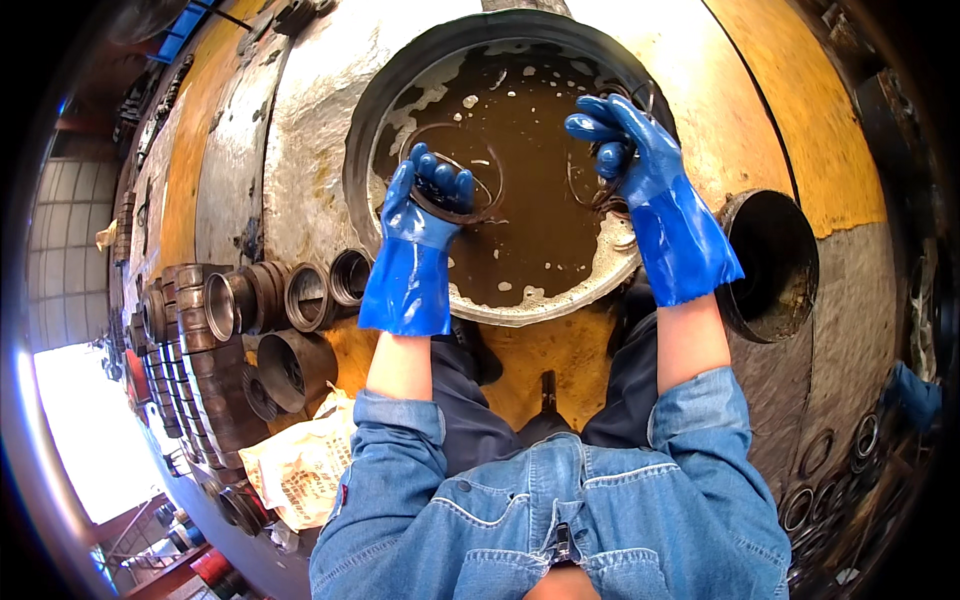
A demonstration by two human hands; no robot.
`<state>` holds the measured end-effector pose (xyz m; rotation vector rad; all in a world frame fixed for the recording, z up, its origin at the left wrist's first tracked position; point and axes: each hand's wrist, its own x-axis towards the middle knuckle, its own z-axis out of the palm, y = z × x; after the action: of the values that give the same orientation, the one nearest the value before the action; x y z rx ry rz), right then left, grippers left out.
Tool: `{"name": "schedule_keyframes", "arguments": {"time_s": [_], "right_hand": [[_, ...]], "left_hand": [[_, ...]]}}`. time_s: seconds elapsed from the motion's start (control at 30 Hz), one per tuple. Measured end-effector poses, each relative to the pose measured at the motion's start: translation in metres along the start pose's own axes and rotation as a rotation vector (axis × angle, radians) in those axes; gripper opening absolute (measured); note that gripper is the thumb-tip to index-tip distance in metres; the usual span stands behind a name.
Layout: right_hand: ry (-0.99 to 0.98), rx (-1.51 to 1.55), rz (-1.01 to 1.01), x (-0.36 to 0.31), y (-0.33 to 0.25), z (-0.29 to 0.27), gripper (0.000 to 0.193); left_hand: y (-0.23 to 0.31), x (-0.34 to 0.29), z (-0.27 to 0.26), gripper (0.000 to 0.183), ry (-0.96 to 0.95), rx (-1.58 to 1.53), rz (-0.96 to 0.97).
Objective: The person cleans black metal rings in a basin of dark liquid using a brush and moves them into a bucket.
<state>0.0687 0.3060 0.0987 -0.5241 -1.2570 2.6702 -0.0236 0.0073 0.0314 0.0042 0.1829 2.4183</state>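
Observation:
A large round basin point(362, 130) of murky brown liquid with patches of foam stands in front of my knees. Over its left side, my left hand point(432, 195), in a long blue rubber glove, has its fingers curled round a thin metal ring point(490, 205). The ring is tilted above the liquid. My right hand point(632, 150), gloved the same way, is raised over the basin's right side with its fingers bent inward. Something dark and thin, partly wire-like, shows in and below that hand. The glove hides most of it.
Left of the basin are several metal rings point(308, 297) and stacked cylindrical parts point(195, 300), near a printed sack point(300, 465). To the right, a dark hollow cylinder point(768, 265) lies on its side. More rings point(800, 508) lie at the lower right.

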Motion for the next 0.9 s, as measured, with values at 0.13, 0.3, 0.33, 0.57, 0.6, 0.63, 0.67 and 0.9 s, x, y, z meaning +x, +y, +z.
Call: {"name": "schedule_keyframes", "arguments": {"time_s": [0.13, 0.3, 0.33, 0.57, 0.6, 0.63, 0.67, 0.9], "right_hand": [[-0.014, -0.041, 0.14, 0.0, 0.009, 0.006, 0.035], [0.028, 0.069, 0.169, 0.001, 0.028, 0.011, 0.027], [0.067, 0.085, 0.167, -0.001, 0.03, 0.014, 0.027], [-0.145, -0.031, 0.502, -0.002, 0.037, 0.029, 0.055], [-0.214, -0.011, 0.543, -0.012, 0.027, 0.038, 0.055], [-0.262, 0.025, 0.518, -0.011, 0.029, 0.036, 0.053], [-0.31, 0.061, 0.494, -0.009, 0.034, 0.031, 0.051], [-0.237, -0.108, 0.303, -0.011, 0.032, 0.035, 0.038]], "left_hand": [[0.004, -0.006, 0.016, 0.037, 0.042, -0.038, -0.03], [0.004, -0.015, 0.044, 0.039, -0.257, -0.062, -0.089], [0.0, -0.016, 0.055, 0.039, -0.26, -0.091, -0.075], [-0.02, -0.015, 0.077, 0.039, -0.367, -0.223, -0.057], [-0.021, -0.015, 0.076, 0.039, -0.379, -0.237, -0.068], [-0.023, -0.014, 0.076, 0.038, -0.383, -0.268, -0.089], [-0.024, -0.014, 0.074, 0.037, -0.319, -0.29, -0.097], [-0.024, -0.022, 0.048, 0.038, 0.42, 0.381, 0.059]]}}
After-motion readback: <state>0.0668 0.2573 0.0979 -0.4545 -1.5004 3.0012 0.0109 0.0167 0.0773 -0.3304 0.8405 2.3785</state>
